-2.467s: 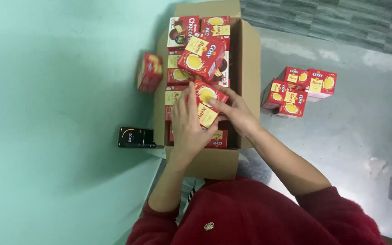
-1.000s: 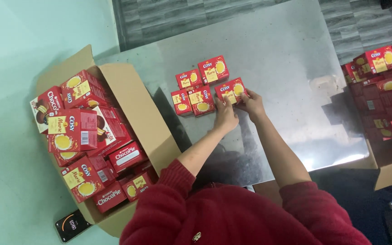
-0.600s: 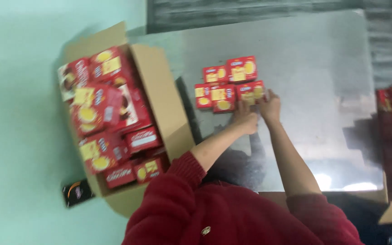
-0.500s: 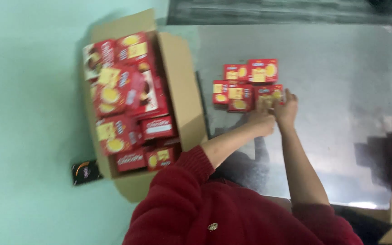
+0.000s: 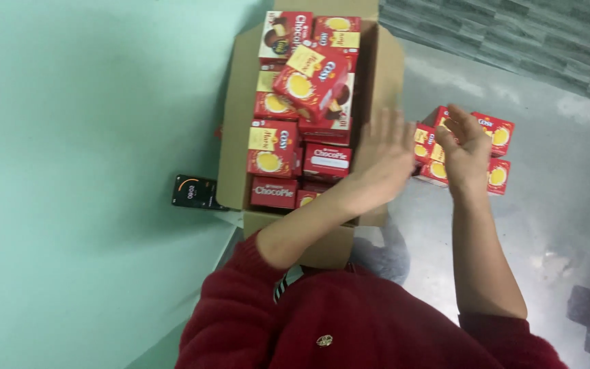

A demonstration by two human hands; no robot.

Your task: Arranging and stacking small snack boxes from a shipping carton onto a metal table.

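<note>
one open cardboard carton was seen. inside it about ten red snack boxes were counted, though the lower layers were hidden and an exact number could not be told. beside the carton, on the counter, a cluster of small red and yellow boxes was seen; four could be made out, the rest being covered. two bare hands were counted, the left hand and the right hand. one dark phone was seen.
</note>
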